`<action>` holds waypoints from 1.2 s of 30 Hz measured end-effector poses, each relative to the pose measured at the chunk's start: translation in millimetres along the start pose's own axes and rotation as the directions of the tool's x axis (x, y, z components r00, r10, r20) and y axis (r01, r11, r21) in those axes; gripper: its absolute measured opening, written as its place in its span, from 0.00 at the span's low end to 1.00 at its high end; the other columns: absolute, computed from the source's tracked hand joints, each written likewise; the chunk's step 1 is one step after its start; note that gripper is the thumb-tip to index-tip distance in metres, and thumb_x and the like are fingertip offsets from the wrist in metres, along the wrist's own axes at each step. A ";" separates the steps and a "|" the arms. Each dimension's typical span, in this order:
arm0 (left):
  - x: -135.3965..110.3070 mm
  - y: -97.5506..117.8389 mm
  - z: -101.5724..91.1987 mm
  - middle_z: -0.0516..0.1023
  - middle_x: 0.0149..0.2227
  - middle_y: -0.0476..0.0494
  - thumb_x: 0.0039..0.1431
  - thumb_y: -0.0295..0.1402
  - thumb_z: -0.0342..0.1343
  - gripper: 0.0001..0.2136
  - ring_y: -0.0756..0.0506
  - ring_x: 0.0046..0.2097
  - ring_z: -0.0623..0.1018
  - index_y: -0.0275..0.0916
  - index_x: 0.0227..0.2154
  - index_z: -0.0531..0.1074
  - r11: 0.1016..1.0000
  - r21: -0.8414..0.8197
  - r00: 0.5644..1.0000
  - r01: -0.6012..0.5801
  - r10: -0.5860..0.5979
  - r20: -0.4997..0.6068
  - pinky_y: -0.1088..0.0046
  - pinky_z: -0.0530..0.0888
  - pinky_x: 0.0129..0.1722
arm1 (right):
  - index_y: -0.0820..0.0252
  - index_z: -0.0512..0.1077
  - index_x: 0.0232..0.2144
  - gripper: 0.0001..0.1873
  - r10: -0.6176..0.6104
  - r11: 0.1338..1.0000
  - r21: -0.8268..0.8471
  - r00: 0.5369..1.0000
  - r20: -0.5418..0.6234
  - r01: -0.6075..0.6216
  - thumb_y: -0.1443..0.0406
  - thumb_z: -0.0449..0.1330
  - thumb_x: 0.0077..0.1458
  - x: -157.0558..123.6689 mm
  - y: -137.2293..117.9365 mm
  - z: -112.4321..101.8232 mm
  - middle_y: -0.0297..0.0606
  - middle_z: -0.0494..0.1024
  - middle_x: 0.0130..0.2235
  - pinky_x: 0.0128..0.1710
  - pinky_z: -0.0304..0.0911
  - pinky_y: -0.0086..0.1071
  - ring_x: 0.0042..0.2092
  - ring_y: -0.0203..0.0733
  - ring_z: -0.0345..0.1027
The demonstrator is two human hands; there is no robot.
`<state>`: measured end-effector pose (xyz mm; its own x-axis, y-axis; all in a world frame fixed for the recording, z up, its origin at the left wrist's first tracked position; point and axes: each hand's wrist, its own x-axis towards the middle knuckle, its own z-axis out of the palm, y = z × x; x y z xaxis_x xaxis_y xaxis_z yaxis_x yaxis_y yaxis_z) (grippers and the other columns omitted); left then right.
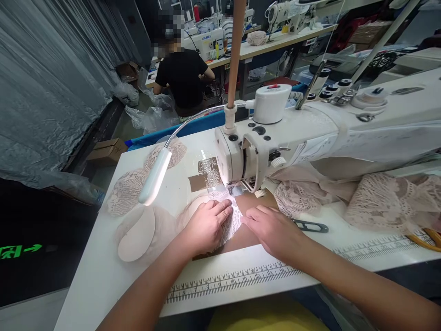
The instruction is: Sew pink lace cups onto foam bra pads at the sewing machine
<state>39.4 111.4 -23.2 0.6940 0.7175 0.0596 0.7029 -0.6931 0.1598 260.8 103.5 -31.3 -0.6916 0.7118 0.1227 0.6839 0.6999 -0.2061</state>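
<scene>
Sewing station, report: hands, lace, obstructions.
Left hand laid on lit lace, just short of the presser foot. Right hand at the lace's right edge. Grey tool beside right hand, clear of that lace.

Lace (235, 221) — openwork cloth, rough; lamp neck (206, 110) — ribbed glossy metal.

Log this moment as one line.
left hand: resting on lace; right hand: at lace's right edge; sewing machine: just beyond both hands; lamp: lit
</scene>
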 end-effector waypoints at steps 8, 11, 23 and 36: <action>16.7 -25.2 1.3 0.63 0.61 0.39 0.54 0.27 0.49 0.25 0.40 0.44 0.69 0.31 0.57 0.63 0.992 0.117 0.999 -0.044 0.042 0.017 0.61 0.69 0.42 | 0.62 0.71 0.31 0.12 0.012 1.000 -0.015 0.997 0.074 -0.011 0.77 0.50 0.52 28.0 2.9 -13.6 0.38 0.69 0.32 0.31 0.47 0.33 0.32 0.38 0.56; 21.0 -31.3 -0.4 0.65 0.60 0.39 0.56 0.26 0.48 0.24 0.39 0.48 0.68 0.31 0.57 0.63 0.992 0.114 0.998 -0.060 0.057 0.022 0.61 0.69 0.44 | 0.62 0.72 0.31 0.12 0.020 1.000 -0.013 0.999 0.035 -0.020 0.76 0.50 0.52 30.9 5.4 -9.5 0.38 0.69 0.32 0.30 0.46 0.33 0.30 0.37 0.56; 15.2 -29.7 3.8 0.69 0.57 0.41 0.59 0.25 0.48 0.20 0.40 0.49 0.69 0.36 0.55 0.66 0.994 0.024 0.993 -0.106 0.108 -0.058 0.61 0.68 0.46 | 0.62 0.74 0.37 0.16 -0.036 0.998 -0.064 0.990 -0.140 0.027 0.76 0.49 0.51 29.4 11.3 5.5 0.36 0.71 0.29 0.26 0.47 0.32 0.26 0.35 0.55; 29.9 -48.9 -1.0 0.74 0.51 0.40 0.60 0.26 0.48 0.17 0.40 0.47 0.70 0.41 0.50 0.71 0.997 0.006 0.991 -0.071 0.071 -0.109 0.59 0.69 0.45 | 0.57 0.74 0.44 0.21 0.075 0.994 -0.058 0.970 -0.231 -0.091 0.77 0.51 0.51 37.9 15.8 16.5 0.37 0.76 0.35 0.33 0.55 0.33 0.34 0.39 0.65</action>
<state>25.6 166.8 -28.2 0.7210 0.6697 0.1779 0.6529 -0.7426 0.1492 241.5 140.6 -45.9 -0.5657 0.7569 0.3273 0.7564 0.6343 -0.1596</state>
